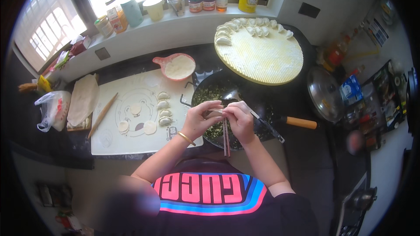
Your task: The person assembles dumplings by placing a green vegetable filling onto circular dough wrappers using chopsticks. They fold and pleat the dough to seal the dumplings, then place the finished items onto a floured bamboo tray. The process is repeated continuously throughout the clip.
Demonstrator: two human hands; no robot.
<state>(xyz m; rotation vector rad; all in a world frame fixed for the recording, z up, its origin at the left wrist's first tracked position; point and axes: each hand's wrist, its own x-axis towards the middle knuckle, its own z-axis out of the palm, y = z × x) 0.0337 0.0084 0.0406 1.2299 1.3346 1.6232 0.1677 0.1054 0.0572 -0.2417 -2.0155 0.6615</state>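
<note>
Above a dark wok (262, 89) of chopped green filling (214, 92), my two hands meet. My left hand (197, 116), with a bracelet at its wrist, and my right hand (240, 121) pinch a small pale dumpling (214, 111) between their fingertips. Fingers cover much of the dumpling. Below the right hand, a pair of chopsticks (226, 139) points toward me across the wok's near rim. A metal spoon (232, 94) rests in the filling, its long handle slanting to the right. Left of the wok, several folded dumplings (163, 104) stand in a column on a white mat (105, 142).
Three round wrappers, one of them here (150, 127), lie on the mat near a rolling pin (103, 114). Flour fills a pink bowl (158, 60). A round ridged tray (262, 63) carries several dumplings along its far edge. The wok's wooden handle (302, 123) juts right, near a lid (324, 94).
</note>
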